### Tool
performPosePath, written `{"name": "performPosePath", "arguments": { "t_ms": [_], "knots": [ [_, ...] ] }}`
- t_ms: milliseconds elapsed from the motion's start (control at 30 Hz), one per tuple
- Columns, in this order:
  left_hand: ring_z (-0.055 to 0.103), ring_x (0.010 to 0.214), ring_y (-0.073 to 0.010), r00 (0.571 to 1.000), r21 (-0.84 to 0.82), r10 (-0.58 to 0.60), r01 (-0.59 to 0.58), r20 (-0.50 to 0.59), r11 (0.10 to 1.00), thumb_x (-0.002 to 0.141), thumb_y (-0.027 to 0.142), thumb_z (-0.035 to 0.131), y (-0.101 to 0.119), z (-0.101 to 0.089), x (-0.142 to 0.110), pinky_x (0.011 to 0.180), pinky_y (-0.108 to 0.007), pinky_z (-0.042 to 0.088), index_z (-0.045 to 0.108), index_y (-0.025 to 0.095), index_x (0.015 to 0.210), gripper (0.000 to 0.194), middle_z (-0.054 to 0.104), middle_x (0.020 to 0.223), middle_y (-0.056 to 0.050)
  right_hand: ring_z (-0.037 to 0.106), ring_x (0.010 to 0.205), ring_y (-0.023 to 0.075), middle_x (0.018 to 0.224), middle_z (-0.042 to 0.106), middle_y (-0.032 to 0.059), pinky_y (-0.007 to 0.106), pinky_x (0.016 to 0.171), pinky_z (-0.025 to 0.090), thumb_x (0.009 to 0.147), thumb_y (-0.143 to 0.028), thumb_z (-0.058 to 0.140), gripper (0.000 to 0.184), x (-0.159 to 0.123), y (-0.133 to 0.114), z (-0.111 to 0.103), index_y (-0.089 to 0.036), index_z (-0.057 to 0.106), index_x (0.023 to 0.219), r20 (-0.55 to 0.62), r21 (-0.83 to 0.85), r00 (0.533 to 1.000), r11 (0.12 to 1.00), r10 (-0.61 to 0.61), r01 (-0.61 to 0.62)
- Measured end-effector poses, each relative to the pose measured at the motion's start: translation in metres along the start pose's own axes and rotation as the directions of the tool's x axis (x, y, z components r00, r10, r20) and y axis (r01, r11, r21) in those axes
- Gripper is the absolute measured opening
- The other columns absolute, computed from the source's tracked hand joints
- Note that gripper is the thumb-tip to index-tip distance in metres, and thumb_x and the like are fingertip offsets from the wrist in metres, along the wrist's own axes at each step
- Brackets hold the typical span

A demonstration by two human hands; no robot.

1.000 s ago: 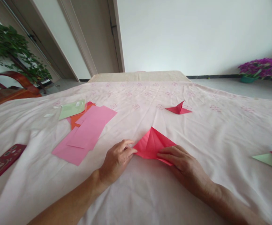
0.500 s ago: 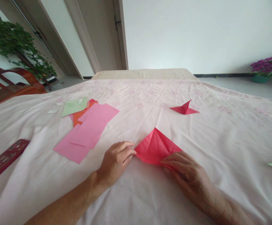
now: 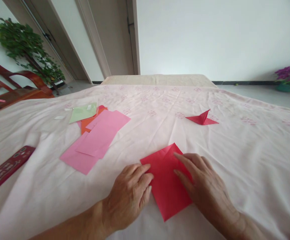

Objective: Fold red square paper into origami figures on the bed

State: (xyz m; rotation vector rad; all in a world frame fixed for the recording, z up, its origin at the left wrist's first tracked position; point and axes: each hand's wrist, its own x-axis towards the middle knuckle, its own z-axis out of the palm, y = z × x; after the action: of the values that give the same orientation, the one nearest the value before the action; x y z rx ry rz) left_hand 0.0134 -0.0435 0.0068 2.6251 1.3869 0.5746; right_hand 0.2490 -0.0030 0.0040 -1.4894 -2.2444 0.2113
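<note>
A red sheet of folding paper (image 3: 166, 186) lies on the tablecloth in front of me, roughly square, with one corner toward me and creases near its far corner. My left hand (image 3: 132, 191) is at its left edge, fingers curled and closed on the paper there. Across the right part of the sheet rests my right hand (image 3: 197, 176), its fingers stretched out and apart from the thumb. Farther off to the right stands a small red folded paper piece (image 3: 202, 118) with an upright point.
Pink paper sheets (image 3: 95, 136), an orange sheet (image 3: 86, 125) and a green packet (image 3: 83, 112) overlap at the left. A dark red patterned case (image 3: 8, 170) lies nearer the left edge. The pale tablecloth (image 3: 247, 160) has wrinkles. A wooden chair (image 3: 32, 86) stands beyond.
The red paper has gone from a triangle-like shape to an opened-out square reaching nearer to me. My right hand has moved up onto its surface; the left has come slightly right and nearer.
</note>
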Motion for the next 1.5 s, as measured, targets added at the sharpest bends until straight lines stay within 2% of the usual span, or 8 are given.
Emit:
{"name": "performPosePath", "arguments": {
  "t_ms": [100,167,267,400,700,900,1133,1500],
  "knots": [
    [0.055,0.117,-0.0268,1.0,0.051,0.013,-0.013,0.001,0.999,0.089,0.02,0.054,0.0,0.006,0.002,0.098,-0.046,0.05,0.059,0.017,0.11,0.022,0.06,0.126,-0.013,0.057,0.107,0.0316,0.124,0.059,0.0129,0.048,0.083,0.052,0.084,-0.035,0.061,0.063,0.021,0.018,0.01,-0.021,0.039,0.141,-0.067,-0.01,0.992,0.994,0.104,-0.105],
    [0.054,0.121,-0.0257,0.999,0.071,0.033,-0.032,-0.013,0.997,0.09,0.017,0.052,-0.003,0.01,0.003,0.1,-0.044,0.05,0.058,0.016,0.109,0.02,0.059,0.128,-0.014,0.066,0.089,0.026,0.109,0.066,0.0099,0.04,0.07,0.056,0.081,-0.035,0.063,0.07,0.035,0.027,0.014,-0.021,0.035,0.144,-0.012,0.169,0.981,0.967,0.196,-0.191],
    [0.054,0.122,-0.0226,0.998,0.055,0.053,-0.051,-0.037,0.997,0.092,0.013,0.049,-0.009,0.014,0.006,0.101,-0.04,0.05,0.058,0.016,0.105,0.016,0.058,0.131,-0.013,0.067,0.066,0.0187,0.086,0.07,0.0036,0.03,0.055,0.054,0.081,-0.028,0.059,0.065,0.042,0.031,0.013,-0.019,0.038,0.142,0.105,0.413,0.952,0.858,0.286,-0.303],
    [0.057,0.119,-0.0215,0.994,0.041,0.089,-0.086,-0.067,0.995,0.092,0.011,0.048,-0.011,0.016,0.012,0.1,-0.039,0.05,0.06,0.016,0.106,0.019,0.061,0.127,-0.011,0.063,0.059,0.0166,0.076,0.066,-0.0001,0.029,0.053,0.052,0.079,-0.025,0.058,0.048,0.023,0.026,0.005,-0.021,0.057,0.126,0.071,0.382,0.937,0.858,0.342,-0.342],
    [0.061,0.108,-0.0235,0.994,0.073,0.049,-0.041,-0.102,0.996,0.088,0.013,0.055,-0.011,0.019,0.014,0.091,-0.042,0.053,0.061,0.019,0.104,0.018,0.064,0.119,-0.01,0.059,0.076,0.0184,0.082,0.06,0.0042,0.03,0.065,0.051,0.082,-0.009,0.045,0.036,-0.003,0.018,0.002,-0.024,0.069,0.105,-0.067,0.185,0.996,0.981,-0.052,0.064],
    [0.057,0.112,-0.0269,0.998,0.125,0.007,0.0,-0.058,0.992,0.086,0.016,0.058,-0.012,0.019,0.012,0.093,-0.045,0.051,0.06,0.02,0.107,0.022,0.06,0.126,-0.011,0.056,0.077,0.0196,0.091,0.061,0.0073,0.034,0.066,0.049,0.086,-0.012,0.048,0.038,-0.005,0.015,0.0,-0.024,0.064,0.118,-0.048,-0.051,0.972,0.973,-0.229,0.227],
    [0.057,0.112,-0.0271,0.999,0.157,0.009,-0.003,-0.037,0.988,0.085,0.017,0.059,-0.013,0.018,0.013,0.092,-0.044,0.05,0.058,0.02,0.11,0.025,0.059,0.127,-0.011,0.056,0.116,0.0229,0.122,0.065,0.008,0.038,0.088,0.051,0.087,-0.007,0.047,0.037,-0.008,0.015,0.001,-0.021,0.062,0.118,-0.068,-0.098,0.889,0.89,-0.453,0.446],
    [0.057,0.111,-0.0269,0.999,0.216,0.021,-0.01,-0.048,0.976,0.09,0.018,0.053,-0.012,0.019,0.013,0.091,-0.044,0.05,0.058,0.019,0.111,0.022,0.059,0.125,-0.013,0.054,0.123,0.0214,0.128,0.062,0.0121,0.037,0.095,0.053,0.093,-0.011,0.042,0.025,-0.009,0.011,0.002,-0.017,0.061,0.108,-0.012,0.001,0.862,0.862,-0.507,0.507]
  ]
}}
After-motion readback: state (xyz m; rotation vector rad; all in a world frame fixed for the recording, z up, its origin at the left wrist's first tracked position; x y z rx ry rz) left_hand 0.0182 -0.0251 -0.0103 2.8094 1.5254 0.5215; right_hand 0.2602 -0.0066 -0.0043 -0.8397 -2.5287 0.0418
